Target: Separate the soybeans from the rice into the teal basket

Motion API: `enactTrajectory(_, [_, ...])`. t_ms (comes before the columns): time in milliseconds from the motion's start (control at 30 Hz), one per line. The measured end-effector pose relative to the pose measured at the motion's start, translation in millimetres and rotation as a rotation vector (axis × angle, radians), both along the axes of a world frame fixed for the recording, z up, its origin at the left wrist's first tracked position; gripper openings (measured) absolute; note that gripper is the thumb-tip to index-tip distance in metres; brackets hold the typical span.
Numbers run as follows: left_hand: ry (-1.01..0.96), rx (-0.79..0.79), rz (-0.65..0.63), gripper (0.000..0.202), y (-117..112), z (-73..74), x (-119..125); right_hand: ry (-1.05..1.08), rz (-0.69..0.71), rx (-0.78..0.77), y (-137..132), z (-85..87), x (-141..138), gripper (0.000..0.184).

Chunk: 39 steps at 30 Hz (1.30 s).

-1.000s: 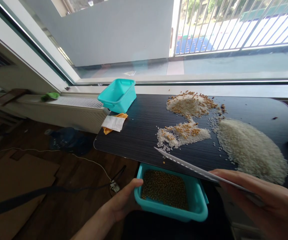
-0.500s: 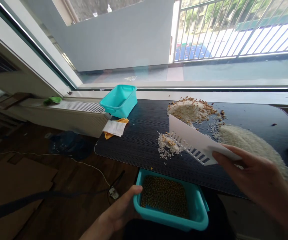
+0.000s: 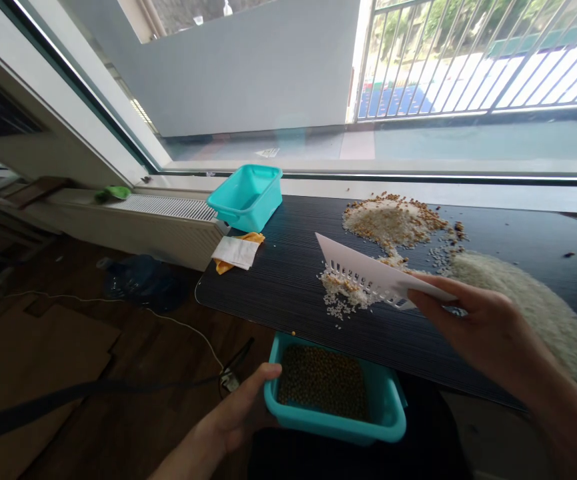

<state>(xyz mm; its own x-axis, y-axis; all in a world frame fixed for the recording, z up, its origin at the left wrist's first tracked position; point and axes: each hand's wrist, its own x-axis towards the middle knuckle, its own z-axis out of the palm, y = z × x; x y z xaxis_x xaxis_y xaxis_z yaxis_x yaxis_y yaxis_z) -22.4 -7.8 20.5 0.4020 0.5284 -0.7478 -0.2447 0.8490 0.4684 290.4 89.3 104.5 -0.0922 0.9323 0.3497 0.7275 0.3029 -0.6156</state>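
Observation:
My left hand grips the left end of a teal bin full of brown beans, held just below the near edge of the dark table. My right hand is closed on a white slotted scraper. The scraper's toothed edge rests in a small mixed pile of rice and beans. Further back lies a larger mixed pile. A broad heap of plain rice spreads at the right, partly behind my right hand.
An empty teal bin stands at the table's far left corner, with a white and orange cloth beside it. A radiator runs along the window at left. Cables and cardboard lie on the wooden floor.
My right hand swung the scraper up from over the bean bin and set its toothed edge into the small mixed pile. The left hand kept the bin below the table edge.

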Motion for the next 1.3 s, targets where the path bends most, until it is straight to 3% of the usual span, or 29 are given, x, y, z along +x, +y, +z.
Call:
enactTrajectory(133, [0.005,-0.008,0.007,0.072,2,-1.3,-3,0.023,-0.008,0.016,-2,-4.7,0,0.024])
enactTrajectory(367, [0.019,-0.018,0.004,0.073,2,2.6,-4,0.064,0.008,0.014,-7,4.9,-4,0.022])
enactTrajectory(633, [0.020,-0.015,0.010,0.075,2,-3.6,-5,0.071,0.033,-0.038,-3,4.3,-10,0.025])
enactTrajectory(867, [0.022,-0.010,0.018,0.071,3,-2.7,-4,0.096,0.030,-0.016,-3,4.9,-10,0.026])
enactTrajectory(1133, [0.005,-0.011,0.028,0.065,4,-1.2,-3,0.110,0.118,-0.040,-13,11.1,-13,0.017])
enactTrajectory(1300, [0.013,-0.013,0.034,0.061,3,-0.8,-3,0.126,0.116,-0.039,-13,6.3,-15,0.018])
